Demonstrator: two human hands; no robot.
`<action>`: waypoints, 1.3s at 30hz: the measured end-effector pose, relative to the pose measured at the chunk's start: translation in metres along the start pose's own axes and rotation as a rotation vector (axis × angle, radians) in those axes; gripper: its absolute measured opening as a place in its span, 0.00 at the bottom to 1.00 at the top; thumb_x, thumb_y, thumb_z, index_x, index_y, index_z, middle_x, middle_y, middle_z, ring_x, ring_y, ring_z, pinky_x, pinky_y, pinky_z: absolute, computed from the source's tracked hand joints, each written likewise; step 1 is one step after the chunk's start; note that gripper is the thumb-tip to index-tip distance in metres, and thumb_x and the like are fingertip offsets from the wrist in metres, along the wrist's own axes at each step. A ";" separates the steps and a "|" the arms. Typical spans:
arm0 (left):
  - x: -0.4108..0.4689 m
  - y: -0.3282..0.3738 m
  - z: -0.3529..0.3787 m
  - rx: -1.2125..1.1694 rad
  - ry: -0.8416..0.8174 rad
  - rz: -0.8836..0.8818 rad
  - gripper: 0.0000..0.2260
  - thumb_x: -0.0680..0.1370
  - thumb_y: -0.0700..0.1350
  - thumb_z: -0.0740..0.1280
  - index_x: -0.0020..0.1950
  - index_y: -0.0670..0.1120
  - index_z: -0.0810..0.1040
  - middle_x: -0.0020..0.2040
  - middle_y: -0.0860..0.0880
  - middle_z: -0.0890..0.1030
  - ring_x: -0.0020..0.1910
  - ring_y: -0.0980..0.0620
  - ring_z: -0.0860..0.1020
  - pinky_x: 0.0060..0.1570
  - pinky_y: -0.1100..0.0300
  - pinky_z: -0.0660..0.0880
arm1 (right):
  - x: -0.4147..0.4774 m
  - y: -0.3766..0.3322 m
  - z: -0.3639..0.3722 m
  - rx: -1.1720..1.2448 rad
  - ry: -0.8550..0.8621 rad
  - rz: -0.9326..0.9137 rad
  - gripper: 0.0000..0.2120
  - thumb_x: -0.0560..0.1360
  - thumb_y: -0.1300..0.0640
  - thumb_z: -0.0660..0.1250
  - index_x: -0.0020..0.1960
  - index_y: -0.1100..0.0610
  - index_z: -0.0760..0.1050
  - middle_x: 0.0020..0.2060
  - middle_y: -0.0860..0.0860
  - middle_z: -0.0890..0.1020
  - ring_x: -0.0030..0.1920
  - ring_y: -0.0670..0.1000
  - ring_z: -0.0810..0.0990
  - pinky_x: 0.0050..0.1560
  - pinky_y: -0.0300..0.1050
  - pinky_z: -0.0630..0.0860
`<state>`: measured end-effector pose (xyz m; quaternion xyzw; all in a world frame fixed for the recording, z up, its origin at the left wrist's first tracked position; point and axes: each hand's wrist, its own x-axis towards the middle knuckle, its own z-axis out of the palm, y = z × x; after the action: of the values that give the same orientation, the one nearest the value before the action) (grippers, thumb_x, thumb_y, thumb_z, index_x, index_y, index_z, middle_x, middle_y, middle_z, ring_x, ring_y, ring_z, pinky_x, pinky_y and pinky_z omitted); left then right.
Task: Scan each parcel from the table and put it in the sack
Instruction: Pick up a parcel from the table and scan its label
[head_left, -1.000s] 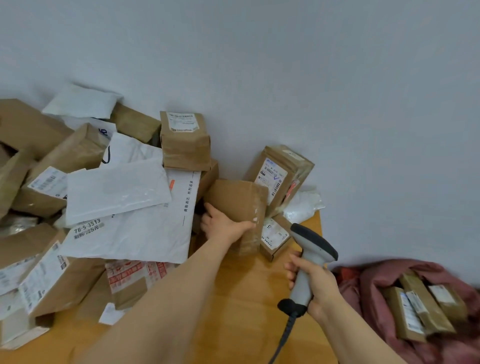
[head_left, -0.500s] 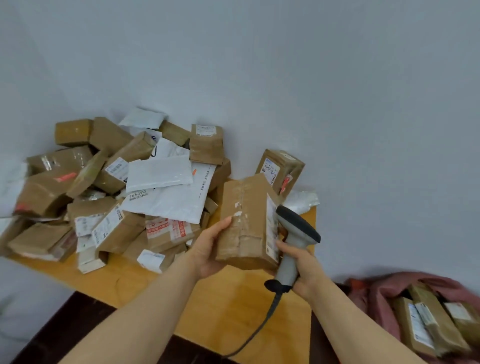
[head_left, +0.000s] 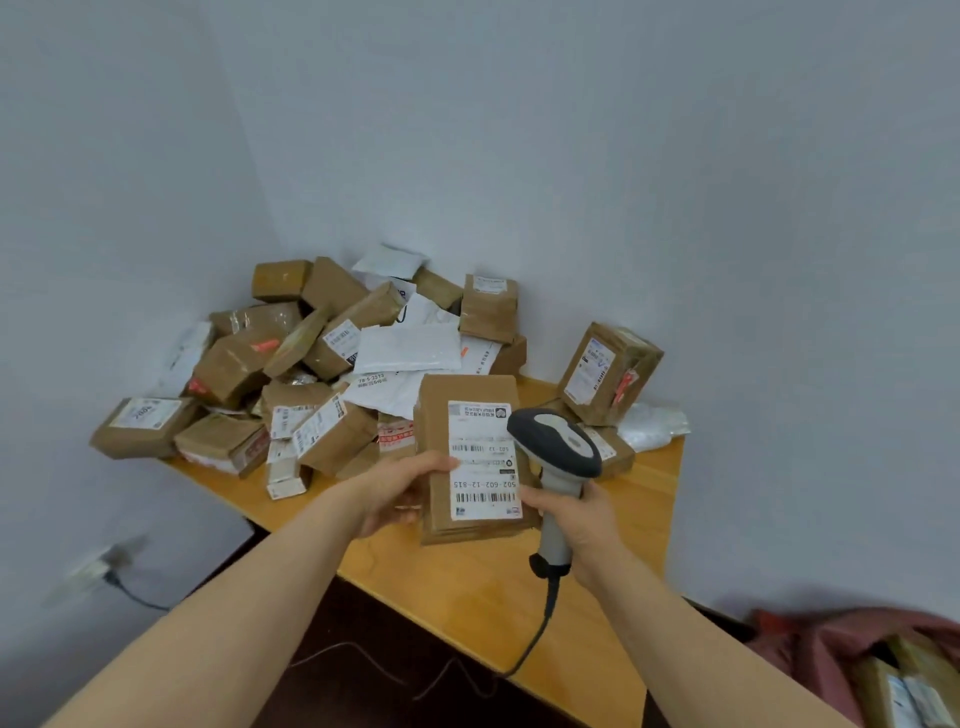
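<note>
Brown parcel (head_left: 467, 441) turned label-up; left hand (head_left: 397, 493) grips it, right hand (head_left: 576, 519) grips scanner (head_left: 558, 447).

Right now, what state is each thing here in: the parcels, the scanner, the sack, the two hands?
Brown cardboard parcel with white label: held up, label facing the camera, gripped by the left hand.
Grey handheld barcode scanner: gripped by the right hand, head at the label's right edge.
Heap of brown boxes and white mailers: piled on the orange wooden table, in the wall corner.
Pink cloth sack: open, parcels inside.
</note>
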<state>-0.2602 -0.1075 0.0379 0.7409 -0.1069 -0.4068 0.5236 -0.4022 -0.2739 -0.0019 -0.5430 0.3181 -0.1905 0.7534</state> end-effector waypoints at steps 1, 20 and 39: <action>-0.001 0.001 -0.008 -0.010 -0.011 0.004 0.27 0.65 0.54 0.76 0.61 0.46 0.77 0.54 0.46 0.84 0.56 0.46 0.80 0.61 0.51 0.75 | 0.000 -0.004 0.000 0.059 0.013 0.007 0.15 0.66 0.67 0.77 0.49 0.58 0.78 0.42 0.53 0.86 0.44 0.54 0.85 0.37 0.46 0.80; 0.020 0.035 -0.041 -0.350 -0.147 0.088 0.20 0.76 0.57 0.61 0.55 0.43 0.78 0.51 0.42 0.81 0.49 0.44 0.78 0.51 0.50 0.74 | 0.009 -0.039 0.014 0.553 0.251 0.264 0.19 0.65 0.44 0.77 0.47 0.55 0.77 0.27 0.50 0.77 0.25 0.48 0.72 0.27 0.40 0.70; 0.034 0.055 0.063 -0.713 0.007 0.094 0.22 0.70 0.44 0.74 0.62 0.46 0.74 0.50 0.46 0.83 0.53 0.46 0.80 0.56 0.45 0.76 | 0.003 -0.033 0.052 0.687 0.200 0.190 0.26 0.61 0.47 0.80 0.53 0.58 0.78 0.39 0.57 0.82 0.26 0.48 0.74 0.30 0.41 0.74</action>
<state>-0.2681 -0.1944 0.0614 0.5074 0.0098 -0.3914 0.7676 -0.3620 -0.2507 0.0395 -0.2051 0.3566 -0.2677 0.8713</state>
